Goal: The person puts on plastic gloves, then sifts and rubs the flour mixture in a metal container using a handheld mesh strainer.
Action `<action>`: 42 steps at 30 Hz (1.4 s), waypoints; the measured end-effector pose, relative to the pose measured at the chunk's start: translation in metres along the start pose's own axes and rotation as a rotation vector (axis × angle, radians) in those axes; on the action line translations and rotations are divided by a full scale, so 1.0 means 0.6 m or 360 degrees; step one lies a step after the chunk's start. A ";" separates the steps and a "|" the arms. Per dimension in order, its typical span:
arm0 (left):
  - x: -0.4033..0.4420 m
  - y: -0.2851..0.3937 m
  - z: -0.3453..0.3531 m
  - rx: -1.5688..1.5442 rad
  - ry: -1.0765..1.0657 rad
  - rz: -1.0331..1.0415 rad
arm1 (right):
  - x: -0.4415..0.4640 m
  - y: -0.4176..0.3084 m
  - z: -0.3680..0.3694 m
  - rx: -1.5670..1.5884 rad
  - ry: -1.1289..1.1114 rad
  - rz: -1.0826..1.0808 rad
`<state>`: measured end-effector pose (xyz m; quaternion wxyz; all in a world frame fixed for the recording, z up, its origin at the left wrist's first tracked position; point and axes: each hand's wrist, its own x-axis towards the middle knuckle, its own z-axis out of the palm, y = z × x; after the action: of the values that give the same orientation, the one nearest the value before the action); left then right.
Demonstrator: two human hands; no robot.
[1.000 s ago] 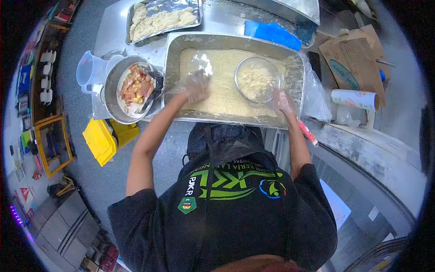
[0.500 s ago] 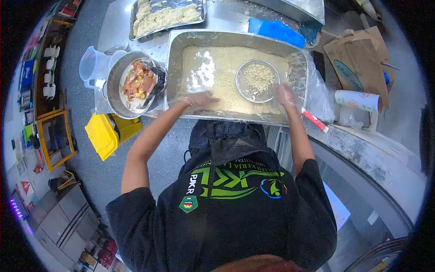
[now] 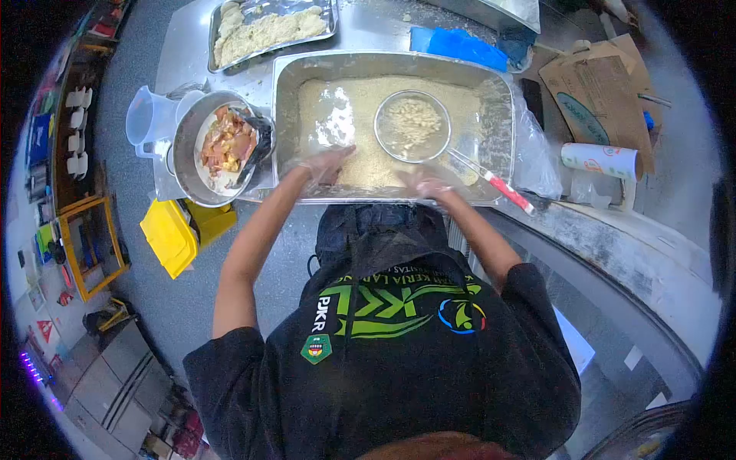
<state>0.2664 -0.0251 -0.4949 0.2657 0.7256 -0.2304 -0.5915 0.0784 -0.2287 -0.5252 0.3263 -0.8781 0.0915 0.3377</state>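
Observation:
A wide metal tray (image 3: 277, 115) holds a bed of pale flour (image 3: 360, 92). Near its middle right sits a round wire sieve (image 3: 412, 126) with lumpy crumbs inside; its red-ended handle (image 3: 506, 192) crosses the tray's near right rim. My left hand (image 3: 330, 165), in a clear plastic glove, reaches into the near left part of the flour with fingers stretched out. Gloved likewise, my right hand (image 3: 426, 184) is just below the sieve, apart from it, slightly blurred, fingers spread over the flour at the near edge. Neither hand holds anything visible.
Left of the tray stands a metal pot (image 3: 180, 165) with raw meat pieces and something black. A clear plastic jug (image 3: 146, 119) is beside it. Behind lie a tray of coated pieces (image 3: 268, 38) and blue plastic (image 3: 460, 50). A cardboard box (image 3: 594, 100) is at right.
My right hand has left the sieve's right side and moved left toward my left hand. The sieve now sits farther left with its handle exposed. My left hand's fingers have shifted slightly up.

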 end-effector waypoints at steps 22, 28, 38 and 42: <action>0.227 -0.019 -0.028 0.0857 0.1210 0.1075 | -0.039 0.020 -0.120 -0.0472 0.1045 -0.0585; 0.119 0.023 -0.004 0.0782 0.0273 0.0780 | -0.055 0.044 -0.057 -0.0130 0.0318 0.0133; 0.039 -0.023 -0.063 0.1004 0.0175 0.0178 | -0.031 -0.013 -0.057 0.0119 0.0202 -0.0297; 0.100 -0.145 0.016 0.0614 0.0465 0.0595 | -0.001 -0.035 -0.021 -0.0134 0.0492 -0.0232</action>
<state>0.2706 0.0005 -0.5979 0.2575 0.7851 -0.4272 -0.3670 0.0924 -0.2203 -0.5069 0.2948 -0.9368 0.0624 0.1777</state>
